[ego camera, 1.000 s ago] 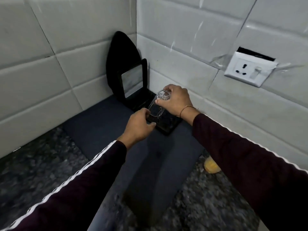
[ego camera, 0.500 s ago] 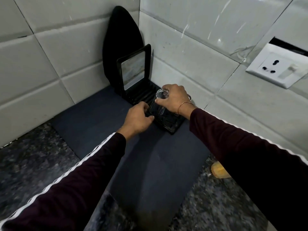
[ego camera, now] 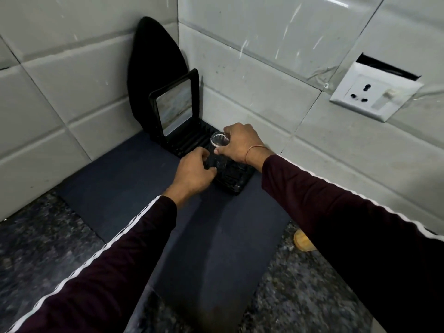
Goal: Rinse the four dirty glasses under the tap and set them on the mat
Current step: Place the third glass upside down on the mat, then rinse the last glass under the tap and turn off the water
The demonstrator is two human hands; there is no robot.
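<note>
Moved since a second ago: my glass point(ego camera: 219, 150) has come down from above the black ribbed tray point(ego camera: 236, 181) and now stands upright on it, in the corner by the tiled wall point(ego camera: 252, 75).
Right hand point(ego camera: 240, 144): reaches in from the right, palm down, fingers and thumb wrapped round the top of the glass just under its rim.
Left hand point(ego camera: 193, 173): stretched forward from the lower left, knuckles up, fingers curled against the lower part of the glass; I cannot tell whether they truly grip it or only steady it.
Glass position: on the near end of the tray, which lies on the dark blue mat point(ego camera: 144, 188) spread over the speckled desk point(ego camera: 36, 236).
Hard to make out: the clear body of the glass melts into the black tray behind it; only the rim shows sharply.
Hidden: my fingertips on both hands sit behind the glass and knuckles.
Cut off: a yellowish object point(ego camera: 303, 240) is half covered by my right sleeve point(ego camera: 348, 224).
Behind the tray: a framed black panel point(ego camera: 174, 108) stands upright.
</note>
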